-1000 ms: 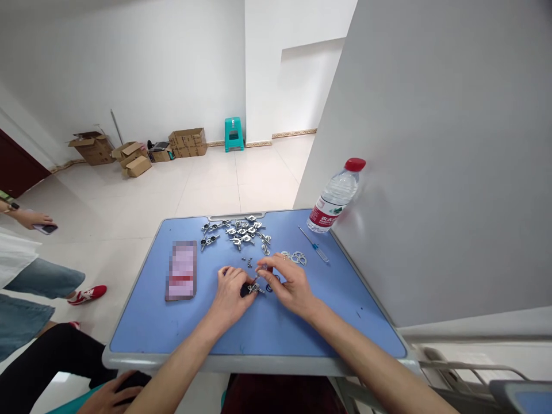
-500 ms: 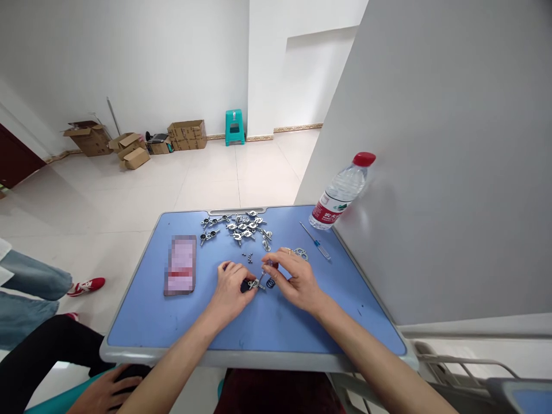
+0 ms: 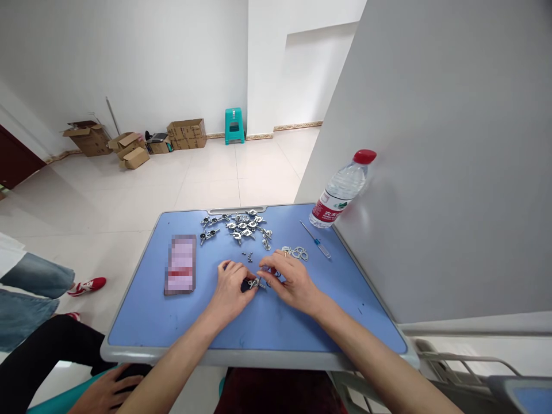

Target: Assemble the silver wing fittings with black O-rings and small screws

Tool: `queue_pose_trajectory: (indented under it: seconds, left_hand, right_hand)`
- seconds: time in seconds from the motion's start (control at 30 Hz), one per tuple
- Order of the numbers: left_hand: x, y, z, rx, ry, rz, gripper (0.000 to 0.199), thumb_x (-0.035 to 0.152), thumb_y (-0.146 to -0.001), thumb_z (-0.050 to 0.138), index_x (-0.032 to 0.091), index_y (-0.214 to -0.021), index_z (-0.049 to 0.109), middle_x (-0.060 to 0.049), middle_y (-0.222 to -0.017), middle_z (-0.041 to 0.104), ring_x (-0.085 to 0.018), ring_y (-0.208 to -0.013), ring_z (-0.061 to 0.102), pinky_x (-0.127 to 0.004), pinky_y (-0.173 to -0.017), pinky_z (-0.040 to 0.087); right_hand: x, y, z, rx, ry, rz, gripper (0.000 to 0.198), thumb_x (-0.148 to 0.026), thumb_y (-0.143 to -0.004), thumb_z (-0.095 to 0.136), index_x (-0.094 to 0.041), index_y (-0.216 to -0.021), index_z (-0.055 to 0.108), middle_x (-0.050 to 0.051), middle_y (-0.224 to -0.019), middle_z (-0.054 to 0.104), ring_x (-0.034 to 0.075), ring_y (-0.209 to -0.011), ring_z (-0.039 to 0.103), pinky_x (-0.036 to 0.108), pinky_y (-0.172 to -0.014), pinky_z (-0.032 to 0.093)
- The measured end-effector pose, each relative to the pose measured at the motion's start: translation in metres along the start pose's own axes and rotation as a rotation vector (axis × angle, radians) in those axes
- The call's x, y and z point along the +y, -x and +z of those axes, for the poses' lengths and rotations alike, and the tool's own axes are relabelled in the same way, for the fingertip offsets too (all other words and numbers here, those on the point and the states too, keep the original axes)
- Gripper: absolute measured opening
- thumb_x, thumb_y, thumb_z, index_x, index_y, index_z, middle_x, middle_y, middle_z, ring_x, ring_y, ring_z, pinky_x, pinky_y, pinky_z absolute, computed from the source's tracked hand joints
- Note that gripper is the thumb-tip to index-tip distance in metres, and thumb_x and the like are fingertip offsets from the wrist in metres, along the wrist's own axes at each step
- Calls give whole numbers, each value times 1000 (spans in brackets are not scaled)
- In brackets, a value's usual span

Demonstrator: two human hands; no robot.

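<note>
My left hand (image 3: pixel 234 290) is closed at the table, its fingers and thumb pinching a small silver metal fitting (image 3: pixel 254 283) with a dark part behind it. My right hand (image 3: pixel 293 282) is closed just to the right, fingertips pinching what looks like a small screwdriver (image 3: pixel 264 268). Its thin shaft points down at the fitting; most of it is hidden by the fingers. Small black rings (image 3: pixel 277 275) lie partly covered under my right hand. Tiny screws (image 3: pixel 249 257) are scattered beyond my hands. Flat silver plates (image 3: pixel 301 253) rest by my right knuckles.
A pile of metal fittings (image 3: pixel 245 226) sits at the far side of the blue table (image 3: pixel 138 310). To the left lies a phone (image 3: pixel 181 264). A screwdriver (image 3: pixel 317 241) and a water bottle (image 3: pixel 342 192) stand at right, near the partition. A person's hand (image 3: pixel 106 391) shows lower left.
My right hand has shifted slightly left, closer to the fitting, and covers more of the black rings. More of the flat plates shows. My left hand stays in place.
</note>
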State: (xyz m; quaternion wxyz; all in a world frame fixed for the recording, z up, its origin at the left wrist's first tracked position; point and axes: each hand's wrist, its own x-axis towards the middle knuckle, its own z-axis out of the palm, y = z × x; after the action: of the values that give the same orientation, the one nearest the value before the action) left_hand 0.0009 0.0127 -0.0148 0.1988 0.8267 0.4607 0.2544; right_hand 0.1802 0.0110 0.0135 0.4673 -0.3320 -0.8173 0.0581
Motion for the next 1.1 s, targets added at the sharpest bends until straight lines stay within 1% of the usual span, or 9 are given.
queue_pose_trajectory:
  seconds: [0.1, 0.3, 0.6, 0.67, 0.8, 0.9, 0.97, 1.03, 1.1]
  left_hand:
    - [1, 0, 0, 5, -4, -3, 9, 15, -80, 61, 22, -78, 55, 0, -84, 64, -21, -89, 59, -46, -99, 33]
    - [2, 0, -1, 8, -4, -6, 10, 15, -80, 60, 22, -76, 54, 0, -84, 65, -21, -87, 59, -47, -98, 34]
    - [7, 1, -4, 31, -10, 7, 14, 10, -78, 59, 22, -76, 52, 1, -83, 65, -20, -84, 59, -47, -98, 34]
    - [8, 2, -4, 37, -12, 13, 14, 9, -76, 60, 22, -77, 53, 1, -83, 65, -20, -84, 59, -46, -98, 34]
    - [8, 2, -5, 53, -19, 23, 14, 9, -76, 61, 22, -78, 55, 1, -83, 65, -20, -85, 58, -45, -98, 34]
    - [9, 2, -7, 62, -26, 27, 15, 9, -76, 61, 22, -78, 56, 1, -84, 66, -19, -85, 59, -43, -97, 36]
    - [9, 3, -8, 64, -30, 27, 15, 8, -75, 61, 22, -78, 56, 1, -83, 66, -19, -84, 59, -43, -97, 36]
    - [10, 3, -9, 66, -32, 25, 16, 7, -74, 62, 22, -78, 57, 1, -82, 65, -19, -84, 59, -42, -98, 35]
    - [9, 4, -9, 68, -28, 23, 15, 8, -74, 61, 22, -79, 58, 1, -82, 65, -19, -84, 59, -41, -99, 35]
  right_hand:
    - [-2, 0, 3, -7, -21, 9, 6, -20, -95, 50, -21, -90, 53, 1, -73, 60, 15, -63, 50, 26, -61, 42]
    - [-4, 2, 6, 32, -14, 91, 5, -23, -95, 50, -21, -92, 54, -1, -70, 57, 14, -61, 52, 25, -59, 43]
    - [-4, 2, 4, 65, -19, 85, 8, -21, -95, 48, -21, -88, 52, 0, -69, 55, 14, -61, 51, 26, -58, 43]
    - [-3, 2, 2, 100, -75, 137, 9, -22, -96, 47, -22, -89, 52, 1, -73, 58, 15, -66, 54, 27, -62, 45]
    - [0, 3, -3, 219, -221, 329, 11, -26, -98, 42, -23, -94, 51, 3, -86, 62, 17, -76, 61, 28, -69, 50]
    - [3, 5, -5, 264, -284, 423, 13, -28, -100, 38, -24, -96, 50, 0, -77, 58, 16, -71, 63, 28, -64, 51]
    - [4, 5, -6, 231, -258, 455, 14, -29, -99, 38, -24, -92, 49, -2, -67, 53, 15, -59, 58, 26, -55, 47]
    - [4, 5, -6, 90, -194, 438, 12, -27, -98, 39, -24, -91, 49, -5, -58, 47, 13, -47, 47, 24, -45, 39]
    - [3, 5, -6, -81, -131, 369, 11, -23, -95, 39, -23, -90, 49, -6, -57, 47, 13, -45, 44, 24, -45, 37]
